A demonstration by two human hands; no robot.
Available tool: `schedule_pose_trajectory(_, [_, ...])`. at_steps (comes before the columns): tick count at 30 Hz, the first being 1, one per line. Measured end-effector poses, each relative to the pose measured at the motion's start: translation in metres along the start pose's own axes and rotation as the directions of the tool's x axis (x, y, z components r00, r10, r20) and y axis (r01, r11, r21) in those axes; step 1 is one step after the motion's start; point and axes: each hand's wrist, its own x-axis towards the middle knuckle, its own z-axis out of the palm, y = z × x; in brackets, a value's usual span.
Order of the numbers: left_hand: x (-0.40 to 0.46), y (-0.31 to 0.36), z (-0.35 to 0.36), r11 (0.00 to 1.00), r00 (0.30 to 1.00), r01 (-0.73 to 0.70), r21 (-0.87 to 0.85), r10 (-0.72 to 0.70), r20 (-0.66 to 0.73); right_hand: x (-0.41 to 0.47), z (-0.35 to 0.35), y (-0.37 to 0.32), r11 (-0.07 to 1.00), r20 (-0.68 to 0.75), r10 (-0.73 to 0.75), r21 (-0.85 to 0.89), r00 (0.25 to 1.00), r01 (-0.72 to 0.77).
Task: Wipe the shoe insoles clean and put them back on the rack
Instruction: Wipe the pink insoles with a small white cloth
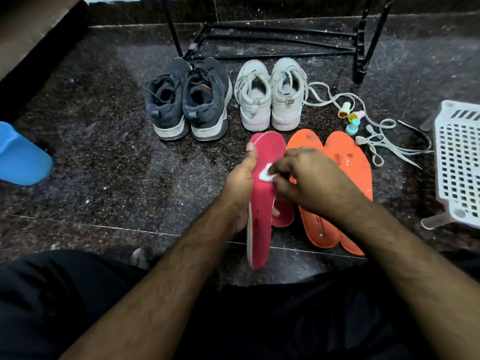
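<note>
Head view: pink insole (262, 183) held up on edge over the floor, being wiped.
Left hand (240, 188) curls round its edge; right hand (306, 178) pinches a white wipe (267, 174) against it. Probably light and bendy, so best supported along its side.

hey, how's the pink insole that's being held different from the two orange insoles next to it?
The pink insole is lifted and tilted on edge, gripped by the left hand; the orange insoles lie flat on the floor, overlapping. The right hand presses a white pad on the pink one; nothing touches the orange pair. They differ in colour. All are out of the shoes.
</note>
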Motion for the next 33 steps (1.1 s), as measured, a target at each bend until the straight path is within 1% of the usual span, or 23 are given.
schedule_pose_trajectory(2, [0.0,0.001,-0.002,1.0,0.999,0.008,-0.012,-0.009,-0.035,-0.005,-0.001,-0.006,0.992,0.084,-0.081,0.107,0.993,0.072])
schedule_pose_trajectory(3, [0.001,0.002,-0.003,1.0,0.999,0.01,-0.016,-0.011,-0.043,-0.006,-0.003,-0.006,0.988,0.071,-0.078,0.141,0.994,0.067])
schedule_pose_trajectory(6, [0.001,0.004,-0.001,1.0,0.999,-0.004,-0.021,0.004,-0.046,-0.006,-0.004,-0.001,0.981,-0.107,-0.016,0.193,0.994,0.037])
schedule_pose_trajectory(7, [0.001,0.003,0.0,1.0,0.999,-0.004,-0.027,0.003,-0.04,-0.006,-0.004,-0.003,0.979,-0.107,-0.019,0.199,0.994,0.04])
schedule_pose_trajectory(8, [0.001,0.003,0.001,0.999,1.0,0.0,-0.048,-0.001,-0.03,-0.005,-0.003,-0.006,0.978,-0.066,-0.054,0.197,0.996,0.066])
schedule_pose_trajectory(10, [0.0,0.002,0.002,0.994,1.0,0.0,-0.113,-0.003,-0.019,-0.005,0.002,-0.008,0.977,0.053,-0.154,0.154,0.987,0.144])
schedule_pose_trajectory(12, [0.001,0.001,0.0,0.998,0.999,-0.01,-0.058,0.008,-0.031,-0.003,0.0,-0.002,0.989,0.082,-0.142,0.056,0.986,0.138])
schedule_pose_trajectory(14, [-0.001,0.002,0.0,0.999,0.999,-0.031,0.011,0.032,-0.04,0.002,-0.006,0.009,0.998,-0.009,-0.039,-0.047,0.999,0.038])
schedule_pose_trajectory(16, [-0.003,0.003,0.001,0.999,0.998,-0.044,0.023,0.045,-0.033,0.006,-0.011,0.015,0.997,-0.133,0.03,-0.072,0.991,-0.04])
schedule_pose_trajectory(17, [-0.004,0.004,0.002,0.999,0.999,-0.043,0.02,0.043,-0.028,0.005,-0.011,0.012,0.999,-0.151,0.016,-0.042,0.988,-0.022])
schedule_pose_trajectory(18, [-0.004,0.005,0.002,0.999,0.999,-0.037,0.015,0.037,-0.026,0.004,-0.01,0.007,1.0,-0.129,-0.03,0.002,0.991,0.03])
schedule_pose_trajectory(20, [-0.002,0.006,0.001,1.0,0.999,-0.021,-0.008,0.021,-0.024,-0.003,-0.004,-0.003,0.986,-0.012,-0.163,0.036,0.987,0.163])
schedule_pose_trajectory(21, [-0.001,0.006,0.0,1.0,1.0,-0.017,-0.014,0.016,-0.02,-0.005,-0.001,-0.004,0.98,0.036,-0.199,-0.007,0.979,0.199])
schedule_pose_trajectory(22, [0.0,0.005,-0.001,1.0,1.0,-0.02,-0.011,0.019,-0.02,-0.004,0.0,-0.002,0.979,0.055,-0.19,-0.067,0.98,0.194])
schedule_pose_trajectory(23, [0.0,0.005,-0.001,1.0,0.999,-0.024,-0.005,0.024,-0.021,-0.001,-0.001,0.003,0.981,0.033,-0.146,-0.121,0.989,0.149])
schedule_pose_trajectory(25, [-0.001,0.004,-0.001,0.999,0.999,-0.035,-0.012,0.035,-0.015,0.003,-0.006,0.014,0.985,-0.098,-0.042,-0.172,0.994,0.024])
schedule_pose_trajectory(26, [-0.001,0.005,-0.001,0.999,0.999,-0.039,-0.026,0.039,-0.011,0.005,-0.007,0.017,0.988,-0.156,-0.008,-0.154,0.988,-0.016])
schedule_pose_trajectory(27, [-0.001,0.005,-0.001,0.998,0.999,-0.037,-0.042,0.037,-0.004,0.004,-0.008,0.017,0.993,-0.184,-0.01,-0.118,0.983,-0.012])
schedule_pose_trajectory(28, [0.0,0.006,-0.001,0.998,1.0,-0.029,-0.057,0.029,0.007,0.003,-0.008,0.014,0.996,-0.181,-0.052,-0.082,0.982,0.037])
schedule_pose_trajectory(30, [0.0,0.006,-0.002,0.997,1.0,-0.007,-0.082,0.009,0.02,0.001,-0.004,0.007,0.986,-0.07,-0.161,-0.054,0.984,0.158])
schedule_pose_trajectory(31, [0.001,0.006,-0.002,0.997,1.0,-0.011,-0.081,0.012,0.018,0.0,-0.003,0.005,0.979,-0.01,-0.184,-0.086,0.983,0.182])
schedule_pose_trajectory(32, [0.001,0.005,-0.001,0.997,1.0,-0.026,-0.071,0.027,0.012,0.001,-0.003,0.007,0.978,0.012,-0.164,-0.132,0.986,0.164])
schedule_pose_trajectory(33, [0.001,0.005,-0.001,0.998,0.999,-0.043,-0.055,0.043,0.0,0.003,-0.004,0.011,0.979,-0.006,-0.114,-0.171,0.993,0.111])
